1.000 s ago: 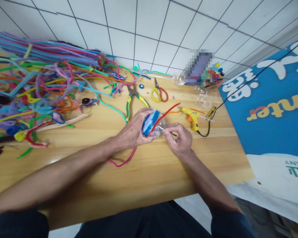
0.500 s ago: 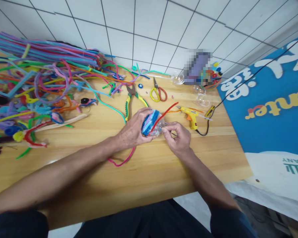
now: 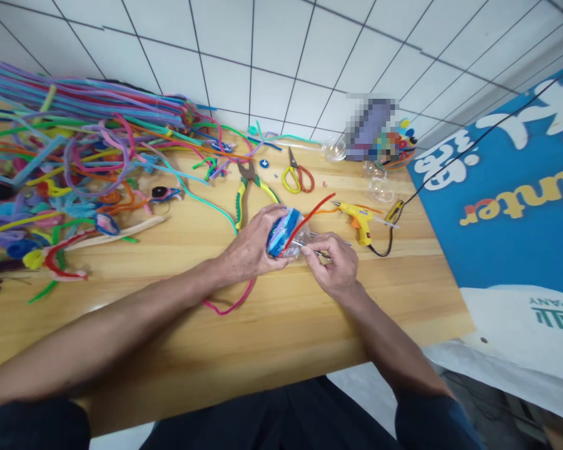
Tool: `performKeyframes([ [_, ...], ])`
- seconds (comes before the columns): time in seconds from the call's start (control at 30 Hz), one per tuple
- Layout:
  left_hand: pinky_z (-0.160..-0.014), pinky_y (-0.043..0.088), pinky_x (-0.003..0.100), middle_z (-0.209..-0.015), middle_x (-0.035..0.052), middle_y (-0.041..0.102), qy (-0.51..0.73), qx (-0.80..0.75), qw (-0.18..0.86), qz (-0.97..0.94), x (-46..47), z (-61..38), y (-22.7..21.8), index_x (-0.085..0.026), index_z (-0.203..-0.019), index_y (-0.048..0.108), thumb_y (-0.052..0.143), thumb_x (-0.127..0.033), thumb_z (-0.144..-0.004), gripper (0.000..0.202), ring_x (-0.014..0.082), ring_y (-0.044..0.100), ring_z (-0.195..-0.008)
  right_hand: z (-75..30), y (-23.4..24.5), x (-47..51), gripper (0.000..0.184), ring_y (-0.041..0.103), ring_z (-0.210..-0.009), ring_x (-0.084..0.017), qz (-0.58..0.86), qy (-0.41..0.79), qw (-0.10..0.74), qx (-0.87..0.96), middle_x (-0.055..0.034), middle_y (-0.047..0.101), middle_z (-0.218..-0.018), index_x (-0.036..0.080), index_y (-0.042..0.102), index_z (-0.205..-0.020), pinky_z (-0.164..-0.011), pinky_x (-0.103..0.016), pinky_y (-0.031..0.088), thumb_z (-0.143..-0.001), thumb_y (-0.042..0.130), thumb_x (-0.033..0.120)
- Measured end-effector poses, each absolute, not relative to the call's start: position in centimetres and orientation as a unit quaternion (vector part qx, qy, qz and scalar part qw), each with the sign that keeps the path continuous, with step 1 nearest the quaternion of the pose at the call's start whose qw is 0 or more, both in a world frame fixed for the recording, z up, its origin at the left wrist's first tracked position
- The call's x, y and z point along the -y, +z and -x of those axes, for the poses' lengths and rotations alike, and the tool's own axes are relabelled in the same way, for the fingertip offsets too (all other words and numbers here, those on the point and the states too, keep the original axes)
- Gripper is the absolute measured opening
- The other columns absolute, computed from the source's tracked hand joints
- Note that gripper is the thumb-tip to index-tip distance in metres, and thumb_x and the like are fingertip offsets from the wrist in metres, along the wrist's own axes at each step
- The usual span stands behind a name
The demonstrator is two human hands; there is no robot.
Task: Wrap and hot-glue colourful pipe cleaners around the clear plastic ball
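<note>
My left hand is wrapped round a small ball wound with blue and pink pipe cleaners, held just above the wooden table. A red pipe cleaner sticks out of the ball toward the upper right. My right hand is pinched on a thin metal tool whose tip touches the ball. A pink pipe cleaner trails from under my left wrist.
A large heap of coloured pipe cleaners covers the table's left. Behind the hands lie pliers, scissors and a yellow glue gun with its black cord. Clear plastic domes sit near the wall. A blue banner hangs at right.
My right hand has shifted slightly left and down with the metal tool against the ball. My left hand keeps the ball almost still.
</note>
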State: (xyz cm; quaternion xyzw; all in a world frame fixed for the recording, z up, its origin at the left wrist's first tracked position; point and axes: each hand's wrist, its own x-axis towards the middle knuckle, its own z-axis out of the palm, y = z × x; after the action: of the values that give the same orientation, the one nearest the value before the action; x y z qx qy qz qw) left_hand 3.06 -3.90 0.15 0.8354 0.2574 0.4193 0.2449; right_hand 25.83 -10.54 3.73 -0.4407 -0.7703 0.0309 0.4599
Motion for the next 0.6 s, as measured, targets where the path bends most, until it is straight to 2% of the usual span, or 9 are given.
performKeyframes([
  [0.17, -0.125, 0.053, 0.065, -0.157, 0.0192, 0.058, 0.423, -0.253, 0.240, -0.837, 3.9, -3.1, 0.0, -0.027, -0.162, 0.035, 0.091, -0.037, -0.084, 0.097, 0.0407, 0.056, -0.154, -25.7, 3.6, 10.7, 0.013, 0.078, -0.073, -0.021, 0.448, 0.007, 0.457, 0.769, -0.0010, 0.079, -0.080, 0.029, 0.070, -0.093, -0.070, -0.035, 0.064, -0.098, 0.076, 0.019],
  [0.4, -0.125, 0.054, 0.064, -0.158, 0.0199, 0.057, 0.429, -0.254, 0.237, -0.833, 3.9, -3.2, -0.3, -0.027, -0.163, 0.036, 0.090, -0.038, -0.084, 0.096, 0.0403, 0.055, -0.155, -25.0, 3.9, 11.0, 0.016, 0.077, -0.070, -0.020, 0.439, -0.042, 0.456, 0.773, -0.0005, 0.079, -0.079, 0.029, 0.068, -0.099, -0.065, -0.032, 0.059, -0.098, 0.075, 0.014],
  [0.6, -0.125, 0.053, 0.065, -0.157, 0.0189, 0.058, 0.427, -0.258, 0.233, -0.835, 4.0, -3.2, -0.1, -0.028, -0.163, 0.034, 0.093, -0.035, -0.082, 0.100, 0.0408, 0.056, -0.155, -24.7, 4.2, 11.4, 0.014, 0.072, -0.064, -0.018, 0.471, -0.042, 0.439, 0.764, 0.0015, 0.074, -0.072, 0.028, 0.067, -0.093, -0.064, -0.032, 0.057, -0.101, 0.072, 0.018],
])
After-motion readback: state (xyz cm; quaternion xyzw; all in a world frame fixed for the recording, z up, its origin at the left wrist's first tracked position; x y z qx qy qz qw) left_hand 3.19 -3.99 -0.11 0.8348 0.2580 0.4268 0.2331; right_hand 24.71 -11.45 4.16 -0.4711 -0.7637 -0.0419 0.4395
